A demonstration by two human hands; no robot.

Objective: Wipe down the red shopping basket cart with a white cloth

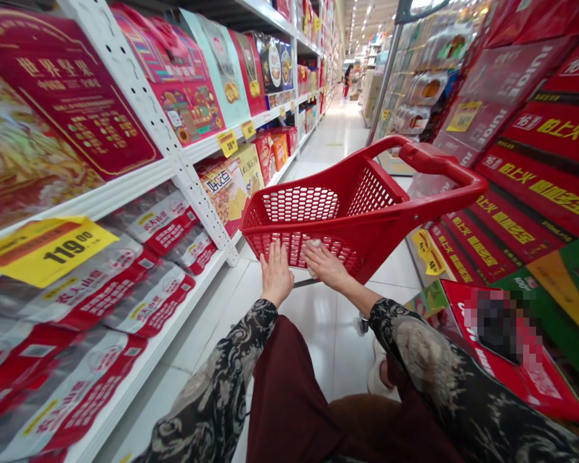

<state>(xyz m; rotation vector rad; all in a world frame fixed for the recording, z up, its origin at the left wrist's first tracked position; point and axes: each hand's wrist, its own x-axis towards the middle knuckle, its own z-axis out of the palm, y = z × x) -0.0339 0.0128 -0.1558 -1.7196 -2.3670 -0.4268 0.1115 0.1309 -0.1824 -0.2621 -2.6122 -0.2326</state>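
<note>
A red plastic shopping cart (pixel 390 222) with a perforated basket stands in front of me, its handle to the upper right. My left hand (pixel 276 273) lies with outstretched fingers against the basket's near side and holds nothing. Beside it, my right hand (pixel 327 265) presses a crumpled white tissue (pixel 314 243) to the same perforated panel. Only small bits of the tissue show around the fingers. No goods are visible inside the basket.
White shelving (pixel 149 119) on the left carries boxed goods and shrink-wrapped bottle packs (pixel 145 296). Stacked red drink cartons (pixel 525 186) rise on the right. A dark phone-like object (pixel 499 328), partly pixelated, lies on a red box (pixel 473 308). A person (pixel 347 80) is far down the aisle.
</note>
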